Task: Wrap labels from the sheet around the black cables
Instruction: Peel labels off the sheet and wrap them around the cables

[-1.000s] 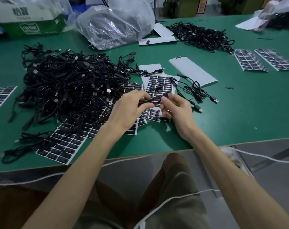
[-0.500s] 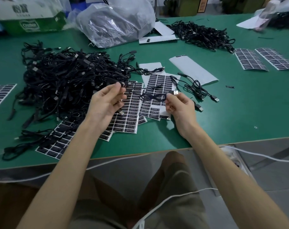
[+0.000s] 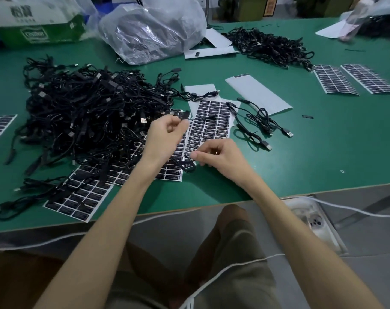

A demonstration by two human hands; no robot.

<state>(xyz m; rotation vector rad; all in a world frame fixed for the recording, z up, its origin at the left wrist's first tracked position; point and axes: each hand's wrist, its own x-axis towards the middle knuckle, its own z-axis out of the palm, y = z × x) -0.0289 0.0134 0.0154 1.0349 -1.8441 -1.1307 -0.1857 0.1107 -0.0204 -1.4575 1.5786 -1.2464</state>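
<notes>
Pinched in L hand point(image 3: 167, 132): one black cable point(image 3: 201, 118) by its connector end, held above the label sheet point(image 3: 211, 121).
R hand point(image 3: 216, 153) has dropped from the cable to the sheet's near edge w/ fingertips closed, prob. peeling a label, so wrapping comes next. Cable pile point(image 3: 82, 112) crowds the left; open green table point(image 3: 323, 152) on the right, front edge close.

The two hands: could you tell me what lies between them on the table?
In the head view, the label sheet lies between the left hand and the right hand, with a thin black cable running across it from the left hand's fingers.
</notes>
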